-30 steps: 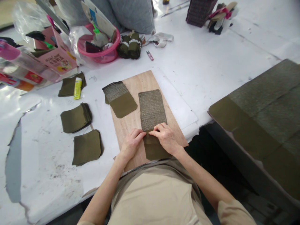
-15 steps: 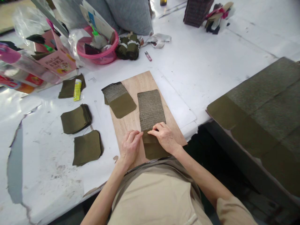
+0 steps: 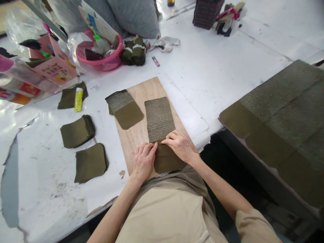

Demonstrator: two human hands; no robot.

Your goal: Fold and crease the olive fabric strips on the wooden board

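Note:
A wooden board (image 3: 134, 135) lies at the table's front edge. On it rests a grey-green ribbed piece (image 3: 160, 116), its lower end meeting a plain olive fabric piece (image 3: 168, 160). My left hand (image 3: 144, 158) is closed at the left end of the seam between them, fingertips pressed on the fabric edge. Pinching the same edge just to the right is my right hand (image 3: 178, 145). A two-tone piece (image 3: 128, 113), ribbed above and plain olive below, lies at the board's upper left, touched by neither hand.
Olive fabric stacks (image 3: 77, 131) and a yellow tube (image 3: 78, 99) are to the left. Behind stand a pink basket (image 3: 101, 64) and a pink box (image 3: 57, 69). Small pink snips (image 3: 156, 61) lie beyond the board. Large olive-grey fabric (image 3: 278, 111) is at right.
The plain olive fabric below the seam now lies flatter and shows more of its surface. Both hands have stayed at the seam, with small finger shifts. The whole view has moved slightly.

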